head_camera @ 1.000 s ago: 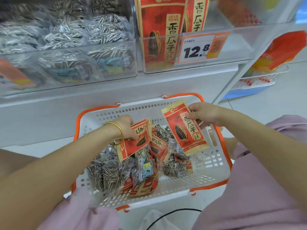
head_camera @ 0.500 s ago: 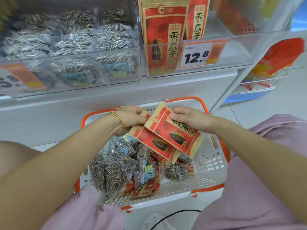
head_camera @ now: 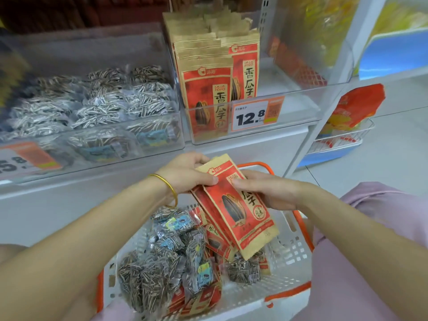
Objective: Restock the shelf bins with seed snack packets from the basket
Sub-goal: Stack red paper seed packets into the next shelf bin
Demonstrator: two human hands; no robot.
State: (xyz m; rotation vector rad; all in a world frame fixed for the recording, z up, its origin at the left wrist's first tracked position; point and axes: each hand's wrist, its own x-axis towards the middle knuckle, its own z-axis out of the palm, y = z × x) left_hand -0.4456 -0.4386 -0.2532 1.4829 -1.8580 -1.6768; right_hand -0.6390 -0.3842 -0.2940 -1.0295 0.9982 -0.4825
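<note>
Since half a second ago the two hands have been closing together. The packets that were fanning apart over the basket are now lying stacked, and the stack is sitting higher, nearer the shelf's front edge.

The left hand (head_camera: pixel 185 174), wearing one thin gold bangle (head_camera: pixel 167 184), is gripping the upper left corner of the red-and-tan paper seed packets (head_camera: pixel 236 214), with the thumb on the face and the fingers behind. The right hand (head_camera: pixel 266 191) is clasping the stack's right edge, its fingers curling across the printed front. At least three packet edges are showing, but the exact count is unclear.

The stack is hanging tilted above the far right corner of the white perforated plastic basket with an orange rim (head_camera: pixel 291 253). Inside, a heap of clear packets of striped seeds (head_camera: pixel 157 269), too tangled to count, is filling the left half. One more (head_camera: pixel 243 269) is lying toward the right wall, and several red packets (head_camera: pixel 196 300) are lying along the near edge.

On the shelf, two clear plastic bins are standing side by side. The left bin (head_camera: pixel 104 52) is holding piled striped-seed packets. The right bin (head_camera: pixel 301 117) is holding two upright rows of red packets at its left end. Two orange-and-white price tags are hanging on the bin fronts, and one (head_camera: pixel 251 117) is reading 12.8.
</note>
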